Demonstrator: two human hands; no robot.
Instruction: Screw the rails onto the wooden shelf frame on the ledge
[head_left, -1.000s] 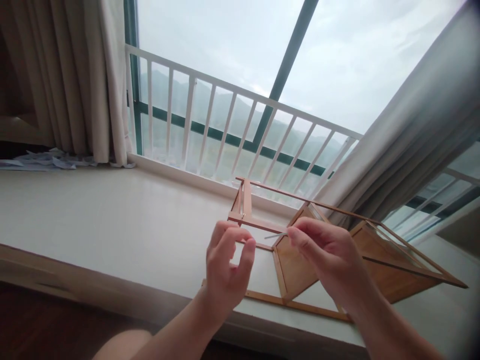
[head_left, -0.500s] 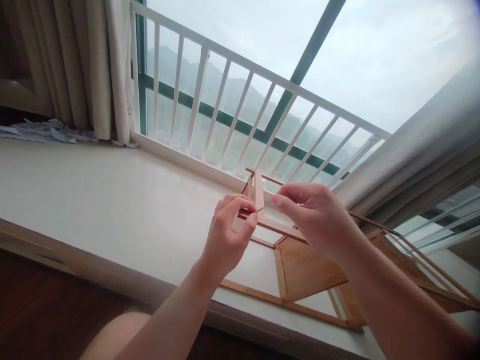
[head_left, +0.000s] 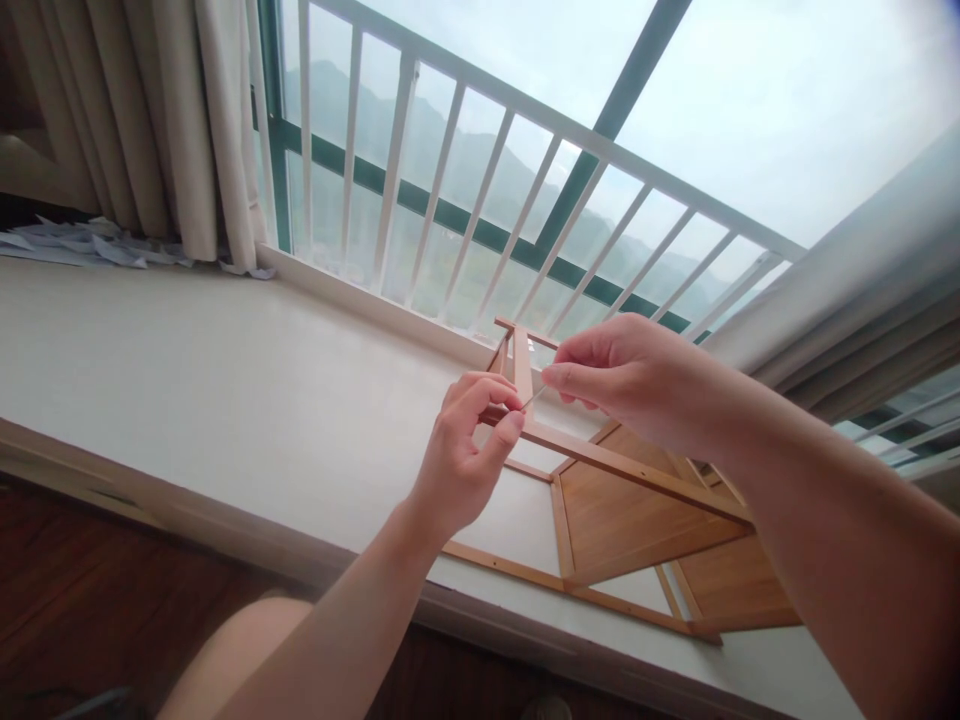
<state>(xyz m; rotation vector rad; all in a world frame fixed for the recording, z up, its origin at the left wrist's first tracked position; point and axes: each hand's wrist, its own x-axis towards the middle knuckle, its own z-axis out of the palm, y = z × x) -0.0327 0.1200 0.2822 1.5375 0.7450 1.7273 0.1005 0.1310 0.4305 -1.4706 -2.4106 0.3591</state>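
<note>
My left hand [head_left: 466, 445] pinches thumb and forefinger together at the near end of the upper rail of a wooden shelf frame [head_left: 637, 467]. Whatever small piece lies between those fingertips is hidden. My right hand [head_left: 626, 372] is closed on a thin metal rod [head_left: 535, 397] that looks like a hex key; its tip reaches the left fingertips. The frame lies on its side on the white ledge, with slatless wooden panels [head_left: 622, 515] between its rails. Small dark holes show in the rails.
The white ledge [head_left: 225, 400] runs below a window with a white railing [head_left: 480, 75]. Curtains [head_left: 127, 120] hang at both sides, and torn paper [head_left: 90, 243] lies at the left. Dark wooden floor [head_left: 75, 570] is below, with my knee [head_left: 240, 640] near the ledge edge.
My right hand has turned and its wrist has risen, with the thin rod still in the fingers. The left hand keeps its pinch at the rail end. The view has shifted slightly.
</note>
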